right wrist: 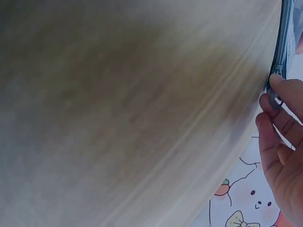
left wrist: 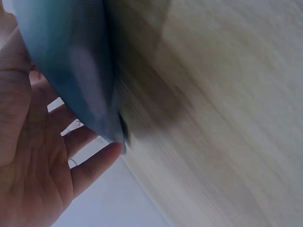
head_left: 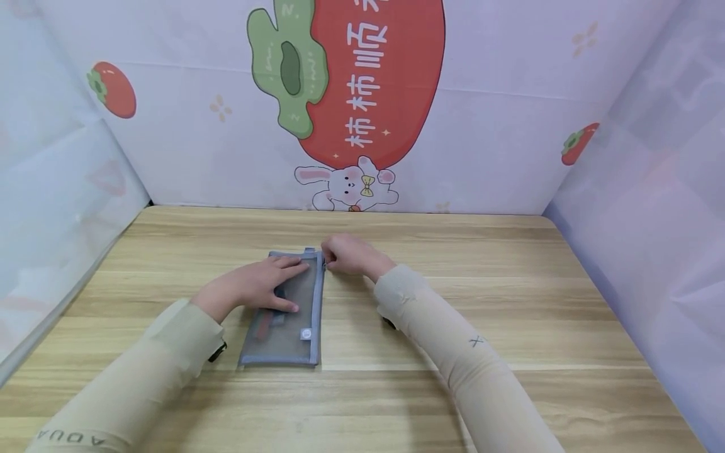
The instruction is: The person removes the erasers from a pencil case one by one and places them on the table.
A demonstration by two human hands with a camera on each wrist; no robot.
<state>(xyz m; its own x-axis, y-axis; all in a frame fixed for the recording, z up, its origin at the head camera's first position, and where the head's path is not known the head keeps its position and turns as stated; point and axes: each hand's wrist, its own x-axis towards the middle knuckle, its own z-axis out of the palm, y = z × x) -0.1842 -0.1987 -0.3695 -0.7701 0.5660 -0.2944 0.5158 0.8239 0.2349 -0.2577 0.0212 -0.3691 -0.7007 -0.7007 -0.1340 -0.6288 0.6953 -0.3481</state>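
Head view: left hand [head_left: 262, 283] spread across pouch [head_left: 300, 292], right hand [head_left: 352, 255] pinched on zipper pull [right wrist: 273, 100].

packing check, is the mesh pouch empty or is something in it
Not empty: a reddish item shows through the mesh pouch; what it is, I cannot tell.

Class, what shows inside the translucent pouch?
Inside the pouch, a reddish item and a bluish item show faintly. The left hand covers part, hiding whatever lies beneath.
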